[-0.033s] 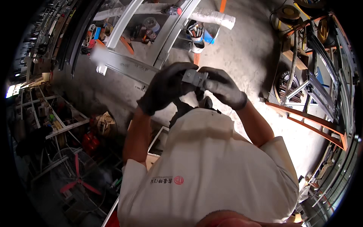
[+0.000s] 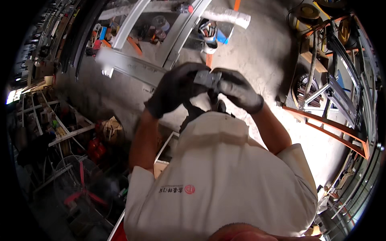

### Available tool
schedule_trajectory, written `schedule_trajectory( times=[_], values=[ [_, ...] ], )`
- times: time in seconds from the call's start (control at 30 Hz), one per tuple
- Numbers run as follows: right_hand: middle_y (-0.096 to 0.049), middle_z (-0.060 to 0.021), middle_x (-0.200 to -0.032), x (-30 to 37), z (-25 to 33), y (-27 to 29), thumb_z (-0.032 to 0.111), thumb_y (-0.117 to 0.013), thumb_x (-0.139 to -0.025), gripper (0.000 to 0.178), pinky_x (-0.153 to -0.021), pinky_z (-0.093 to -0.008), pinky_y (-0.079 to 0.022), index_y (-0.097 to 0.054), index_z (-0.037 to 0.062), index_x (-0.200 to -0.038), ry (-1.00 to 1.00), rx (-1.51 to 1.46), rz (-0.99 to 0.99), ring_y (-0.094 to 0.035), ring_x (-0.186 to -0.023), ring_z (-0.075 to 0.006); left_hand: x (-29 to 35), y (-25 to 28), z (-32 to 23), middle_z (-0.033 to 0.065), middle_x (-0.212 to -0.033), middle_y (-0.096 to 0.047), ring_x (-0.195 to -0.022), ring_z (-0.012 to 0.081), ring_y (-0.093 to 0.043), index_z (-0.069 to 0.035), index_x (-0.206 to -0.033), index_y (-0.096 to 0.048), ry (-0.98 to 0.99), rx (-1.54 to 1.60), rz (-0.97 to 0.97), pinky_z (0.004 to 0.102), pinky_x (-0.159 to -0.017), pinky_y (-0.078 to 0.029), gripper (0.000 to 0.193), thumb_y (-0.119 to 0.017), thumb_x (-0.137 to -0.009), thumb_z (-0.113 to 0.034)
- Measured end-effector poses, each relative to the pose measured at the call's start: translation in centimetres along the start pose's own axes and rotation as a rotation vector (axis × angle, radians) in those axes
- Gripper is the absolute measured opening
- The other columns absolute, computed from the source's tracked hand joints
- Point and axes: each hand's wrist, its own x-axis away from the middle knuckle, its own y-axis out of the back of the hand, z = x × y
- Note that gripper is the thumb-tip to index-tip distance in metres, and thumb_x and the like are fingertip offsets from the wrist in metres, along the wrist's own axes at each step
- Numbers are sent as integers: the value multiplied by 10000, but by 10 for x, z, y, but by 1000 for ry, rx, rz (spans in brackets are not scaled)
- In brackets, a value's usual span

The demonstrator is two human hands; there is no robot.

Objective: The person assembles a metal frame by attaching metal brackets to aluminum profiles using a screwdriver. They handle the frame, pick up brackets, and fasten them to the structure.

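Observation:
Both my hands wear dark grey work gloves and meet in front of my body, above the floor. Between them is a small grey block-like metal fitting (image 2: 207, 79), whose exact kind I cannot make out. My left hand (image 2: 177, 86) grips its left end, with the fingers curled behind it. On the other end, my right hand (image 2: 240, 91) is closed with thumb and fingers around the fitting; its glove looks paler and dusty along the thumb side. The gloves hide much of the piece.
Ahead lies a pale metal frame (image 2: 132, 66), with a red-and-black power drill (image 2: 184, 8) at its far side. A bucket of tools (image 2: 208, 31) stands beside it. An orange-edged rack (image 2: 329, 124) holds profiles at right; a caged fan (image 2: 82, 190) is at lower left.
The fitting has turned slightly between my hands, so a different face shows. My left hand has shifted a little up; my right hand stays nearly in place.

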Motion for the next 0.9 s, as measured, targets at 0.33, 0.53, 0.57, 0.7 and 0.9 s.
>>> schedule_trajectory(
  times=[0.33,0.53,0.57,0.7,0.9],
  values=[
    [-664,-72,-927,0,-27,-8,416,-599,-1004,439,-711,-290,-531,-629,-9,-1108,-109,-76,-132,-628,-787,-135,-15,27,37,65,-983,-683,-811,92,-664,-6,-1292,-574,106,97,188,224,-618,-514,496,-751,-866,-186],
    [-612,-3,-821,1,-52,-3,378,-622,-1001,383,-725,-265,-476,-672,-2,-995,37,149,-172,-563,-764,-93,-16,22,52,21,-863,-688,-678,38,-615,-20,-1242,-620,174,197,237,186,-483,-431,407,-754,-886,-164],
    [-615,-4,-825,1,-53,-2,378,-626,-998,382,-726,-264,-478,-672,-2,-1000,38,155,-173,-566,-766,-93,-16,23,53,20,-859,-686,-680,40,-620,-16,-1232,-624,192,180,239,185,-479,-430,394,-750,-889,-164],
    [-629,-13,-842,-4,-63,1,343,-634,-1000,350,-729,-263,-490,-664,-5,-1025,27,90,-187,-580,-775,-94,-16,20,63,18,-874,-680,-687,47,-631,-18,-1245,-623,167,202,193,181,-493,-441,379,-723,-908,-158],
    [-704,-79,-983,-8,-86,9,181,-605,-1004,223,-772,-284,-526,-631,-13,-1112,-100,-23,-307,-640,-849,-126,15,27,99,18,-904,-669,-746,92,-647,-21,-1279,-612,194,397,-119,234,-620,-511,373,-613,-992,-258]
  ],
)
